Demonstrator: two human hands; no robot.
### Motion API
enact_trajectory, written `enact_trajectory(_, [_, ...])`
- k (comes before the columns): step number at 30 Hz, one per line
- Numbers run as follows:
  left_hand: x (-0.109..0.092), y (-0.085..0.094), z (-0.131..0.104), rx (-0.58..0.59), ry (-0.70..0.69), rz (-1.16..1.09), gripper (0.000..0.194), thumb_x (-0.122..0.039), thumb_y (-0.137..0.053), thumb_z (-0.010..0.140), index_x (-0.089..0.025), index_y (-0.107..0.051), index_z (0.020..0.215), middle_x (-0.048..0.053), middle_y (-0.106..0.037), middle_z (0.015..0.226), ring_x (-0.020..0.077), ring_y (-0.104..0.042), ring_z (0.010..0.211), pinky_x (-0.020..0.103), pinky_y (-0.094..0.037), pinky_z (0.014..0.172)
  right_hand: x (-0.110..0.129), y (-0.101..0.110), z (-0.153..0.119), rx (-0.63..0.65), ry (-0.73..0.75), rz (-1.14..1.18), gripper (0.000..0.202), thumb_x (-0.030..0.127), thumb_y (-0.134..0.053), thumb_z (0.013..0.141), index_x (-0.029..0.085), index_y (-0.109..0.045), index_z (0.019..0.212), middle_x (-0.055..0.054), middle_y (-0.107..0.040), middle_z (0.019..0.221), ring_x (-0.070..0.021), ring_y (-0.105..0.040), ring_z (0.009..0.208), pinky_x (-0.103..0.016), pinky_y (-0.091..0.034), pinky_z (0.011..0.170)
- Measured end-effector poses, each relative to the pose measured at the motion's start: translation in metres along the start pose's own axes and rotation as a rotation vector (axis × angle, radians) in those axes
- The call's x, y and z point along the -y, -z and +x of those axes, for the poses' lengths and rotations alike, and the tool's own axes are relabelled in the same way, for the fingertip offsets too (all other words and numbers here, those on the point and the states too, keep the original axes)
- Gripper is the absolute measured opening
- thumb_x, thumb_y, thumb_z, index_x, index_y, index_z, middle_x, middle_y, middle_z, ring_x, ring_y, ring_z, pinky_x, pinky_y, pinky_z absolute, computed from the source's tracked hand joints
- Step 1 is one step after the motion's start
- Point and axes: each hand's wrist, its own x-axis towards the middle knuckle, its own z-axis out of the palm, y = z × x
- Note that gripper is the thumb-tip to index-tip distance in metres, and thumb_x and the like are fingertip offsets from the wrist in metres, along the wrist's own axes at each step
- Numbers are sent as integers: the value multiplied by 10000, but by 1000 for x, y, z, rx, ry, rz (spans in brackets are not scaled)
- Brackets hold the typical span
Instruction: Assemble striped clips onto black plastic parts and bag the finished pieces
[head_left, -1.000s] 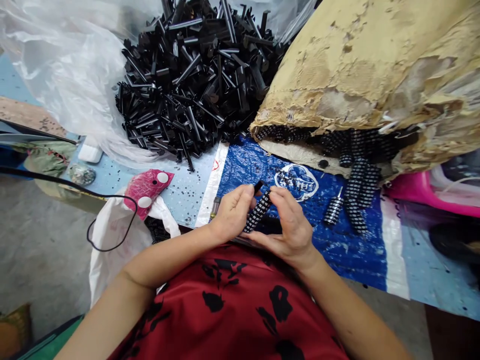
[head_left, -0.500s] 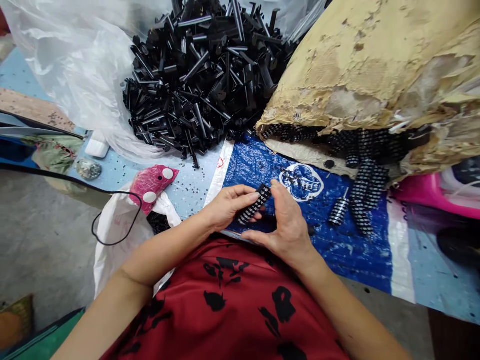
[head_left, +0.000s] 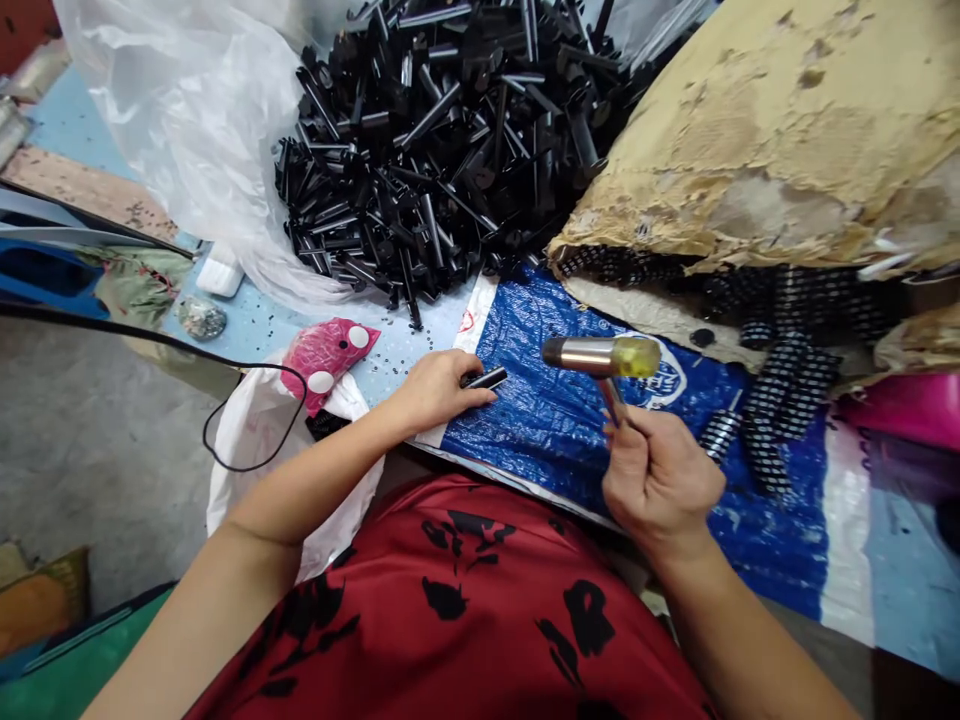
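My left hand (head_left: 442, 388) is closed, thumb and fingers pinching a small glossy black tube-like piece (head_left: 487, 379) low over the blue sheet. Part of the piece is hidden in the fingers. My right hand (head_left: 661, 478) grips the handle of a two-faced mallet (head_left: 589, 356), one face dark and the other clear yellow. The mallet is raised above the blue sheet (head_left: 525, 335), its head lying crosswise to the right of the black piece, not touching it.
A large heap of black plastic parts (head_left: 450, 150) lies at the back on a clear plastic bag (head_left: 187, 130). A torn yellow sack (head_left: 750, 150) spills studded black rolls (head_left: 784, 390) at right. A pink pouch (head_left: 330, 360) and a white bag (head_left: 262, 430) are at left.
My right hand was open and bare beside a studded black piece in my left; now it holds a mallet, farther right. My left hand moved left and now shows a smooth black side.
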Motion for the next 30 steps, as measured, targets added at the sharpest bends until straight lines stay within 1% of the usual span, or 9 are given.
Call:
enact_trajectory(5, [-1, 9, 16, 152, 50, -79, 278, -406, -833, 774, -179, -674, 791, -62, -516, 624, 117, -451, 597, 277, -272, 617, 5, -14, 7, 308, 95, -171, 178, 269, -543, 1042, 178, -687, 1095, -40, -723, 818, -158, -658, 670, -282, -466, 630])
enact_trajectory(11, [3, 14, 28, 221, 31, -47, 357, -418, -863, 716, -179, -597, 711, -62, -516, 628, 109, -419, 609, 278, -253, 614, 21, -5, 8, 140, 245, 67, 229, 209, -501, 1041, 170, -652, 1208, -70, -757, 898, -178, -698, 771, -280, -506, 715])
enact_trajectory(16, [-6, 5, 33, 228, 38, 85, 311, -402, -805, 760, -188, -582, 735, -46, -514, 638, 119, -404, 602, 283, -243, 601, 28, -18, -4, 430, 355, -34, 169, 253, -576, 1038, 152, -696, 1100, -34, -704, 758, -156, -640, 648, -280, -472, 644])
enact_trajectory(18, [-10, 10, 25, 180, -2, 179, 211, -352, -737, 797, -184, -610, 780, -25, -534, 664, 127, -391, 598, 293, -234, 597, 24, -17, -8, 443, 365, 25, 169, 235, -588, 1032, 143, -702, 1115, -39, -718, 788, -150, -655, 676, -267, -490, 671])
enact_trajectory(21, [-4, 46, -5, 247, -47, 248, 147, -320, -662, 817, -188, -625, 764, -8, -546, 653, 132, -379, 575, 305, -232, 585, 9, -5, -13, 390, 310, 141, 180, 198, -610, 1013, 143, -695, 1162, -56, -759, 894, -156, -698, 767, -267, -536, 770])
enact_trajectory(24, [15, 102, -46, 612, -11, 138, 174, -364, -724, 779, -209, -653, 745, -12, -585, 635, 137, -466, 569, 283, -298, 577, -9, 2, -19, 321, 220, 98, 154, 230, -693, 972, 178, -714, 1116, -51, -778, 962, -171, -721, 827, -294, -544, 806])
enact_trajectory(26, [27, 126, -62, 549, 104, 130, 256, -474, -753, 781, -226, -708, 827, 0, -632, 677, 160, -541, 607, 278, -343, 592, -12, -2, -21, 300, 187, 18, 127, 281, -723, 958, 200, -729, 1056, -40, -779, 945, -179, -715, 822, -309, -531, 785])
enact_trajectory(27, [31, 130, -64, 437, 135, 149, 313, -530, -742, 795, -227, -725, 875, 13, -655, 718, 173, -570, 642, 280, -366, 613, -9, -6, -20, 301, 175, -20, 137, 315, -726, 957, 206, -734, 1039, -41, -778, 938, -188, -713, 827, -320, -525, 780])
enact_trajectory(30, [35, 111, -39, -71, 163, 310, 446, -628, -626, 883, -198, -727, 939, 74, -690, 860, 224, -618, 792, 313, -420, 716, 9, -14, -10, 338, 128, -36, 235, 418, -711, 961, 209, -742, 1064, -73, -781, 986, -226, -715, 899, -358, -527, 812])
